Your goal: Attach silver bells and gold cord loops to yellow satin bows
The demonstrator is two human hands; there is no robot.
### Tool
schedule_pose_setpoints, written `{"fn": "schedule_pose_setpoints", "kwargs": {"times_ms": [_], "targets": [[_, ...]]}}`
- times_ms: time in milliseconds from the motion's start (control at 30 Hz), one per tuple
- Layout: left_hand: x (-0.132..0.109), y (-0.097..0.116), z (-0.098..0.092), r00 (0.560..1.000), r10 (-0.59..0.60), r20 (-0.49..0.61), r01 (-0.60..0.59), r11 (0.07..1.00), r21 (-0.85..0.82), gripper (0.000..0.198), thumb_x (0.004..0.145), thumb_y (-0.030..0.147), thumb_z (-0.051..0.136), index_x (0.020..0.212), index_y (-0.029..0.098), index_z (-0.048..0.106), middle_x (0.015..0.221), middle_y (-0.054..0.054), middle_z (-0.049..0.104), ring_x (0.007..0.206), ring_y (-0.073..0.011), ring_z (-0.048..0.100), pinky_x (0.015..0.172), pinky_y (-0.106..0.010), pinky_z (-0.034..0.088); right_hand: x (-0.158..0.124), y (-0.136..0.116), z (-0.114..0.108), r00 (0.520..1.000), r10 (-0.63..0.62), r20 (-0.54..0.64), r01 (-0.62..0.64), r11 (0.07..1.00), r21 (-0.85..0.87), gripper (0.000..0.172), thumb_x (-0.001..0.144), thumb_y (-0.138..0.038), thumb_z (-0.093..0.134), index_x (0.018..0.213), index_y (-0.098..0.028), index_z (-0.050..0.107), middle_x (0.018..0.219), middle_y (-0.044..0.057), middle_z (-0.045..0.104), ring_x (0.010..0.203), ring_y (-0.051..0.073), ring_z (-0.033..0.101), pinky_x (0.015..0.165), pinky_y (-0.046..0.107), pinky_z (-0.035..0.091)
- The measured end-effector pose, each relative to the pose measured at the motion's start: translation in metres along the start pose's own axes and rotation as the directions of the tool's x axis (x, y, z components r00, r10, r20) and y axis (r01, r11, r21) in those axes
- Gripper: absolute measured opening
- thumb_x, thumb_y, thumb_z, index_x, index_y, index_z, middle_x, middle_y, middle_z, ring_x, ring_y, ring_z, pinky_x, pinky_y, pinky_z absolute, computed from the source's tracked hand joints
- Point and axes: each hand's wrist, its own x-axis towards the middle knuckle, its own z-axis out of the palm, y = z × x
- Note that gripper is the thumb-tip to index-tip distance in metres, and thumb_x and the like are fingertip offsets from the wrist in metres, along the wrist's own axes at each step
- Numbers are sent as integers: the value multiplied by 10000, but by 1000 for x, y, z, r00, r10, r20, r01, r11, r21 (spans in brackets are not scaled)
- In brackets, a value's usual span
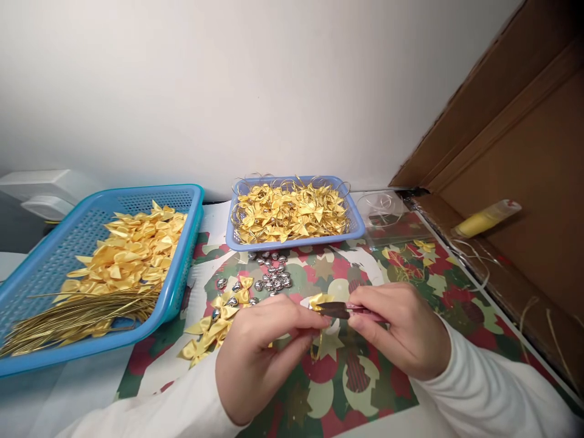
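Note:
My left hand (262,359) pinches a small yellow satin bow (319,300) with a gold cord loop hanging under it. My right hand (404,331) is closed on a pair of tweezers (340,310) with pink handles, whose dark tips meet the bow. Both hands hover over a table covering (347,389) printed in red and green. Loose yellow bows (212,328) and small silver beads (272,277) lie just beyond my left hand.
A big blue basket (182,243) at the left holds yellow bows and gold cords. A smaller blue basket (356,228) at the back centre holds bows with cord loops. A yellow glue tube (486,219) lies on the brown board at the right. A clear plastic bag (385,210) sits beside the small basket.

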Motion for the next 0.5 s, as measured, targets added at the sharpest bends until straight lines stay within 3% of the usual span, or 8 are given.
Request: {"fn": "schedule_pose_setpoints", "kwargs": {"times_ms": [200, 300, 400, 500], "targets": [[1, 2, 1, 1000, -11, 1, 11, 1000, -1, 253, 783, 41, 563, 900, 241, 664, 796, 25, 711, 703, -100, 631, 656, -203, 482, 0, 2, 1, 999, -13, -29, 13, 1000, 21, 281, 906, -308, 389, 689, -180, 516, 544, -28, 458, 480, 95, 410, 499, 228, 274], [3, 6, -2, 996, -85, -35, 86, 996, 24, 185, 788, 91, 566, 888, 229, 636, 753, 14, 691, 661, -109, 623, 615, -210, 483, 1, 1, -2, 995, 10, -100, -4, 998, 63, 242, 903, -309, 399, 726, -183, 505, 540, -42, 426, 469, 91, 394, 493, 217, 289], [11, 11, -13, 974, -197, -108, 200, 980, 15, 75, 784, 163, 570, 848, 197, 555, 735, -5, 648, 641, -118, 609, 581, -219, 482, 3, 3, -9, 986, 102, -135, -93, 993, 70, 236, 902, -332, 392, 737, -189, 483, 535, -51, 390, 459, 94, 377, 484, 216, 295], [29, 12, -28, 953, -298, -49, 299, 954, 19, 64, 784, 232, 558, 806, 179, 529, 707, -12, 619, 629, -125, 588, 552, -227, 458, 4, 9, -15, 974, 226, -23, -227, 973, -39, 267, 888, -337, 422, 660, -203, 455, 512, -48, 413, 455, 104, 399, 467, 223, 279]]}}
